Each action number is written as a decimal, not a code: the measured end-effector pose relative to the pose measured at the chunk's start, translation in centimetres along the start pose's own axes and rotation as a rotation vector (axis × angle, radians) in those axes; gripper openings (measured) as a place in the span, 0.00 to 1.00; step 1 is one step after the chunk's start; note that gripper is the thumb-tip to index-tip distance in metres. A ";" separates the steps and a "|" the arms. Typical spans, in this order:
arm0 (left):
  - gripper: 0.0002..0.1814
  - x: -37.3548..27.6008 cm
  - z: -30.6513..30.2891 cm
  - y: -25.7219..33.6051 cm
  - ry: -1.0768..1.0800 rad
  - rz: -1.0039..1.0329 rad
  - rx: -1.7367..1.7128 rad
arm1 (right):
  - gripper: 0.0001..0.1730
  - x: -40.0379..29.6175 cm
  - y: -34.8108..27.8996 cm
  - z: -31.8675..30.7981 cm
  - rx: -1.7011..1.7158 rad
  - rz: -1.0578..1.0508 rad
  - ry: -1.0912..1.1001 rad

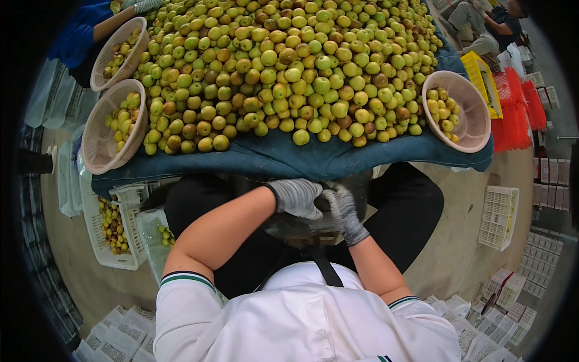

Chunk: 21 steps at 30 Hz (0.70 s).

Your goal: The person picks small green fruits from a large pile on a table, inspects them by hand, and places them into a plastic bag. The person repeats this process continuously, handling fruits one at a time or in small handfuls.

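Note:
My left hand [297, 198], in a grey knit glove, is in front of the cloth-covered table edge, above my lap. My right hand [346, 211], gloved the same way, almost meets it, with the fingertips of both turned towards each other. Whether anything small sits between the fingers cannot be made out. Just beyond the hands hangs the edge of a dark blue cloth [289, 158]. A wide heap of yellow-green jujubes [294, 74], many with brown patches, covers the table. Some single fruits lie along the heap's near edge.
Pink plastic baskets holding fruit stand at left [92, 145], far left [97, 74] and right [479, 122]. A white crate [97, 240] of fruit is on the floor at left, another white crate [493, 217] at right. A co-worker's blue sleeve [74, 38] shows upper left; another person [491, 29] sits upper right.

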State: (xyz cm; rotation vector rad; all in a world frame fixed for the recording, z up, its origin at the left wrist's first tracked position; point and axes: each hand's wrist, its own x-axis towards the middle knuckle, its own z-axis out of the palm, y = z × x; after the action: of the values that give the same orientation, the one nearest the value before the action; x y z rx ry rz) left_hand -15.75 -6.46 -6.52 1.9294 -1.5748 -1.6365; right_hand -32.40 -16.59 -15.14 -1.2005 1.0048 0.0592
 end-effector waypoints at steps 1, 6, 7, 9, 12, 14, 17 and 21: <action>0.37 -1.2 -1.9 0.1 -0.023 0.066 -0.066 | 0.21 -1.0 -2.1 -0.4 -0.218 -0.260 -0.052; 0.32 -1.6 -3.7 -2.3 0.923 -0.072 -0.111 | 0.31 2.2 -11.8 -0.8 -0.847 -0.984 0.511; 0.39 -2.1 -4.4 -1.6 0.882 -0.259 0.039 | 0.36 3.6 -12.7 -0.6 -0.969 -0.884 0.642; 0.46 -2.0 -4.3 -1.8 0.828 -0.392 0.082 | 0.44 4.7 -13.8 1.2 -1.069 -0.616 0.626; 0.52 -1.8 -4.5 -1.6 0.798 -0.407 0.030 | 0.42 5.9 -12.8 3.6 -0.990 -0.728 0.596; 0.54 -2.2 -4.8 -2.0 0.786 -0.399 0.042 | 0.37 5.9 -12.4 5.0 -0.990 -0.792 0.555; 0.57 -2.2 -4.9 -2.8 0.754 -0.355 -0.007 | 0.37 6.6 -10.8 5.2 -0.935 -0.960 0.254; 0.60 -3.1 -5.0 -2.5 0.675 -0.418 -0.061 | 0.46 2.9 -11.1 4.8 -1.186 -1.042 0.358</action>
State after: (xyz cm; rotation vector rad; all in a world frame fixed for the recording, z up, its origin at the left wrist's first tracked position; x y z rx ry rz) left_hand -9.81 -5.38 -4.31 2.5197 -0.8920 -0.9297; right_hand -21.88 -18.66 -8.76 -2.7823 0.4609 -0.4571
